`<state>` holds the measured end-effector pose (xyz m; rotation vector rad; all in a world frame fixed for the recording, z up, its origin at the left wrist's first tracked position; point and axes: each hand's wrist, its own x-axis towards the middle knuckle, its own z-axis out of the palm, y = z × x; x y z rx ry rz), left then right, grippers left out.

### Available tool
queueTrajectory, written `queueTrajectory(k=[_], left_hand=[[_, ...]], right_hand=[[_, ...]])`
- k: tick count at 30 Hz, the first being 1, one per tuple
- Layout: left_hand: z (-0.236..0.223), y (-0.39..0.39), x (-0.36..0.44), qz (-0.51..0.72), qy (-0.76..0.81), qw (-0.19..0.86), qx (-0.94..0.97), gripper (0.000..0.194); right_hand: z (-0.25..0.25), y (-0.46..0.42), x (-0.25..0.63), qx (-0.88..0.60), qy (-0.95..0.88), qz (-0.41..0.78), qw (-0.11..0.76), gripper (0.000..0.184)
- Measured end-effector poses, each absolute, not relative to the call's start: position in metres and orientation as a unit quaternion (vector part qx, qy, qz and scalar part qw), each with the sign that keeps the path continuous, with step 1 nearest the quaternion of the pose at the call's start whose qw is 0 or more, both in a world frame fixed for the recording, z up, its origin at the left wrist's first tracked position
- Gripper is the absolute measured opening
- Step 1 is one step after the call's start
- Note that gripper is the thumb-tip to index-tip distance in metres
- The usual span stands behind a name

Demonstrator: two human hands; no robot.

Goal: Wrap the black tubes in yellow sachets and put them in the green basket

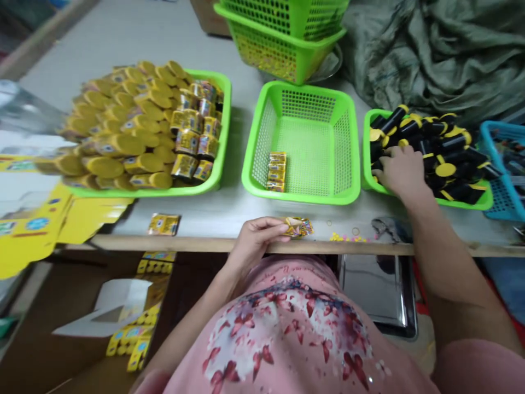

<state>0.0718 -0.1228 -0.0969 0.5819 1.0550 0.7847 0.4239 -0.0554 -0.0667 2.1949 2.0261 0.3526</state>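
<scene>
My left hand [256,238] is at the table's front edge, fingers pinched on a small yellow printed label sleeve [299,226]. My right hand [400,169] reaches into a green tray [366,164] of black tubes with yellow caps [443,148]; its fingers curl down among the tubes, and I cannot see whether they grip one. Between the hands stands a green mesh basket [301,142] holding a few labelled tubes [276,171].
A green tray [221,137] at the left is heaped with yellow tubes [123,126]. Stacked green baskets [283,33] and grey-green cloth [443,49] lie behind. A blue basket [506,164] sits far right. A loose sleeve [164,224] and flat yellow cartons [36,224] lie at the left.
</scene>
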Motion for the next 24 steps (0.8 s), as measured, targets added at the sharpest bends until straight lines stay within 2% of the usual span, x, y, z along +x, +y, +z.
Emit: queueTrajectory(k=[5,10,15,17,20,24], left_hand=[[-0.103,-0.124,0.070,0.359,0.452,0.768,0.276,0.031],[-0.107,-0.124,0.069,0.368,0.441,0.768,0.282,0.032],[-0.108,-0.123,0.068,0.354,0.447,0.774,0.276,0.029],[-0.107,-0.122,0.070,0.343,0.438,0.783,0.280,0.029],[-0.103,-0.122,0.075,0.327,0.416,0.796,0.294,0.031],[-0.098,-0.127,0.078,0.320,0.393,0.808,0.300,0.033]], right_hand=[[-0.081,-0.061,0.437,0.743,0.661,0.092,-0.047,0.028],[-0.071,-0.073,0.429,0.733,0.666,0.093,-0.107,0.035],[-0.046,-0.121,0.360,0.583,0.741,0.156,-0.293,0.040],[-0.047,-0.143,0.325,0.501,0.806,0.064,-0.307,0.032],[-0.062,-0.159,0.288,0.457,0.841,-0.087,-0.277,0.021],[-0.085,-0.160,0.276,0.484,0.799,-0.156,-0.320,0.014]])
